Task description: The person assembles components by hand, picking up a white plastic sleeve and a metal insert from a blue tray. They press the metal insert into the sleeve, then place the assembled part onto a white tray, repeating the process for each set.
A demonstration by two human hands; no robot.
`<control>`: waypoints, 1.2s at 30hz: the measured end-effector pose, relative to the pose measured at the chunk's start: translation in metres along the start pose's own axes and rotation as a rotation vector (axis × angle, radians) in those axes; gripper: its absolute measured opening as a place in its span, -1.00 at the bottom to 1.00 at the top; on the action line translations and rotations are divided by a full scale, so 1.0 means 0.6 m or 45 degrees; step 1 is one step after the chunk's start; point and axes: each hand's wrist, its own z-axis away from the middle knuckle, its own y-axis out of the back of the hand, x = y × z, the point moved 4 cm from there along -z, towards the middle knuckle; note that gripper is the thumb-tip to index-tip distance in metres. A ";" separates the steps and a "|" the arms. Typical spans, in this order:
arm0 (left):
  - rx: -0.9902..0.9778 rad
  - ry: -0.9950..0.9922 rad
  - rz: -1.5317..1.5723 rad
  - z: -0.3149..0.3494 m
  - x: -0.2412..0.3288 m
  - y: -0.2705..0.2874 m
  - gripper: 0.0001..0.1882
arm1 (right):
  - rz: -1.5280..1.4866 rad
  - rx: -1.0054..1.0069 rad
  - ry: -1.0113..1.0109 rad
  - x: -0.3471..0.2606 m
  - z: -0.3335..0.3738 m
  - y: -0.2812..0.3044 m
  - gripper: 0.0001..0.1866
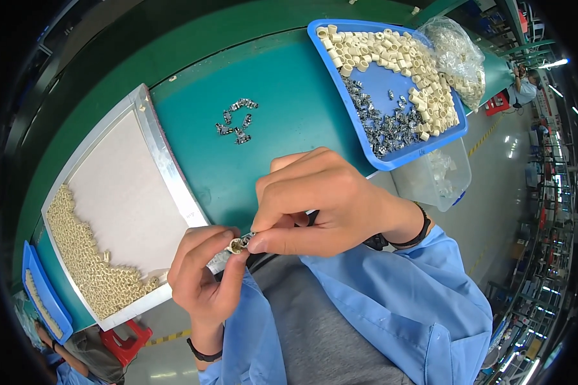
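My left hand [202,273] pinches a small cream plastic sleeve [236,246], its open end tilted toward me. Thumb and forefinger of my right hand [315,205] close on a small metal clip [246,240] at the mouth of that sleeve. Whether the clip sits partly inside it I cannot tell. Both hands meet just above the table's near edge. Beyond them, several loose metal clips [242,136] lie in a rough ring on the green tabletop [282,96].
At the right stands a blue tray [379,96] of cream sleeves and metal clips, with a clear bag [456,58] and a plastic bin [453,173] beside it. A framed board [128,173] with many sleeves lies left. Further left are another blue tray [54,308], a red stool [125,340] and a co-worker's arm [64,356].
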 end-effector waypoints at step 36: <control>0.067 -0.063 -0.004 0.022 -0.016 0.004 -0.66 | 0.241 0.085 -0.046 0.073 0.063 0.010 -0.82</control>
